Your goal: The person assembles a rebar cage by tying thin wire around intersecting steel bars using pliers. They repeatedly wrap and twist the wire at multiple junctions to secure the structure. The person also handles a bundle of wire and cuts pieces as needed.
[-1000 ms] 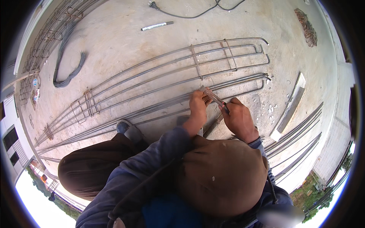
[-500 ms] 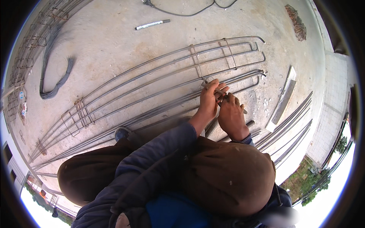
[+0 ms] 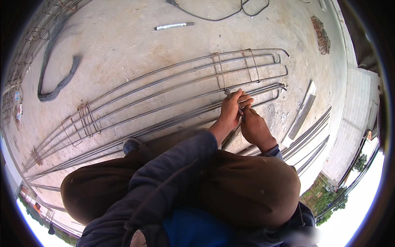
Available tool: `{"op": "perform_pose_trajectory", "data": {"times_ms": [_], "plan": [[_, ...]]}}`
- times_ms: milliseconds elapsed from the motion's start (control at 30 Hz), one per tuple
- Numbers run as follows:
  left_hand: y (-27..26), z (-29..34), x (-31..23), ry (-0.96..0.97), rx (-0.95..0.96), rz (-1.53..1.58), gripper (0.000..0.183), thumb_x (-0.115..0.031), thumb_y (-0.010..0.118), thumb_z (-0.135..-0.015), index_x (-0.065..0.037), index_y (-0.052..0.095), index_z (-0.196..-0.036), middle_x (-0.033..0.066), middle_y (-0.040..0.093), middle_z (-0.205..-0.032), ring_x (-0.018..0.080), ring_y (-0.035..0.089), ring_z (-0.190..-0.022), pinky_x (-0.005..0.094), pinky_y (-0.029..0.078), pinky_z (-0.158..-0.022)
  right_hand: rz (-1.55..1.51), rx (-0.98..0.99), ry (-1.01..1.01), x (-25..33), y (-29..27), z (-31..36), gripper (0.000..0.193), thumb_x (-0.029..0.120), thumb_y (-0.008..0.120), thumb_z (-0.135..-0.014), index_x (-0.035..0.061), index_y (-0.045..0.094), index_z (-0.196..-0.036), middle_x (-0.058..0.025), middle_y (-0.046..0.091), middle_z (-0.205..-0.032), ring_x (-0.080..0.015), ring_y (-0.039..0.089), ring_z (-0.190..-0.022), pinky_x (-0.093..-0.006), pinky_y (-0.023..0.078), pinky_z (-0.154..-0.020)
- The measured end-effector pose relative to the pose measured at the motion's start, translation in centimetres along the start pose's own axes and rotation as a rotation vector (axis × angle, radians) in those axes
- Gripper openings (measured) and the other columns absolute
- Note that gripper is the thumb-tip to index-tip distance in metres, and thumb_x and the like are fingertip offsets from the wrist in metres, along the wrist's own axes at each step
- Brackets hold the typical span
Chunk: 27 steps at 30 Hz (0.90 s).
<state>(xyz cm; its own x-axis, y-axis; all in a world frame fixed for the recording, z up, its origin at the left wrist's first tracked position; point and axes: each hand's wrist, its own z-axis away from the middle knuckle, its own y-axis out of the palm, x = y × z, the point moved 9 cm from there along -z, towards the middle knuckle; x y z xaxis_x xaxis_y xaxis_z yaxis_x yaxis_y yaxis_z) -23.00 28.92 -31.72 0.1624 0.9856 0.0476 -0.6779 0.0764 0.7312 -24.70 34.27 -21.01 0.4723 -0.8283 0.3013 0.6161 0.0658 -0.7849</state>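
A pair of dark metal pincers [image 3: 240, 110] slants between my hands, its head against the lower end of a square stirrup [image 3: 219, 72]. My right hand [image 3: 256, 131] is closed round the handle end. Higher up, my left hand [image 3: 229, 110] curls loosely about the pincers, thumb near the head and some fingertips pointing right. The stirrup crosses several long steel bars [image 3: 164, 73] with hooked right ends. Another stirrup [image 3: 253, 66] stands to its right. Any tie wire at the pincers' head is too small to make out.
Several stirrups [image 3: 86, 119] bunch on the bars' left part. More loose bars [image 3: 306, 136] lie at the right, near a board [image 3: 302, 111]. A wire bundle [image 3: 59, 92], a marker [image 3: 174, 26], a cable [image 3: 214, 18] and rusty stirrups [image 3: 321, 35] lie farther off. My shoe [image 3: 131, 145] is beside the bars.
My right hand has turned and dropped slightly, and the pincers now point more steeply downward. My left hand stays near the stirrup's lower end. The whole view has shifted a little.
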Motion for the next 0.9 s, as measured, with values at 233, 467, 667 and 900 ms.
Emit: {"op": "perform_pose_trajectory", "data": {"times_ms": [233, 467, 667, 900], "plan": [[-0.5, -1.1, 0.1, -0.023, 0.049, 0.06, 0.032, -0.04, 0.074, -0.106, -0.012, 0.062, -0.099, 0.0053, 0.074, -0.085, 0.0268, 0.08, -0.099, 0.0366, 0.064, -0.074, -1.061, 0.506, 0.399, -1.7, 1.3, -0.4, 0.052, 0.028, 0.064, -0.104, -0.0014, 0.043, -0.141, -0.0165, 0.072, -0.096, -0.0236, 0.074, -0.07, -0.0351, 0.061, -0.063], [-1.1, -0.5, -1.1, 0.108, -0.188, -0.23, 0.053, -0.064, 0.07, -0.101, -0.014, 0.056, -0.086, 0.0001, 0.061, -0.067, 0.0189, 0.07, -0.059, 0.0281, 0.051, -0.049, -0.2, 0.15, 0.108, -0.1, -2.9, 0.0, 0.089, 0.039, 0.091, -0.082, 0.0013, 0.043, -0.146, -0.0192, 0.073, -0.101, -0.0348, 0.077, -0.075, -0.0456, 0.062, -0.067], [0.9, 0.0, -0.7, 0.143, -0.286, -0.037, 0.056, -0.062, 0.068, -0.103, -0.013, 0.054, -0.079, 0.0029, 0.061, -0.07, 0.0187, 0.07, -0.064, 0.0298, 0.053, -0.054, 0.616, -0.36, 0.064, 2.9, -4.5, 3.9, 0.068, 0.016, 0.069, -0.09, 0.0056, 0.053, -0.155, -0.0076, 0.067, -0.12, -0.023, 0.064, -0.113, -0.0526, 0.045, -0.102], [0.9, -1.7, 0.5, 0.14, -0.11, 0.005, 0.043, -0.053, 0.073, -0.104, -0.014, 0.059, -0.092, -0.0003, 0.065, -0.083, 0.0184, 0.073, -0.082, 0.0308, 0.05, -0.064, 0.567, -0.418, -0.061, -2.1, -3.3, 0.4, 0.034, 0.02, 0.066, -0.099, 0.011, 0.065, -0.132, -0.003, 0.062, -0.097, -0.0225, 0.066, -0.089, -0.043, 0.05, -0.074]]}}
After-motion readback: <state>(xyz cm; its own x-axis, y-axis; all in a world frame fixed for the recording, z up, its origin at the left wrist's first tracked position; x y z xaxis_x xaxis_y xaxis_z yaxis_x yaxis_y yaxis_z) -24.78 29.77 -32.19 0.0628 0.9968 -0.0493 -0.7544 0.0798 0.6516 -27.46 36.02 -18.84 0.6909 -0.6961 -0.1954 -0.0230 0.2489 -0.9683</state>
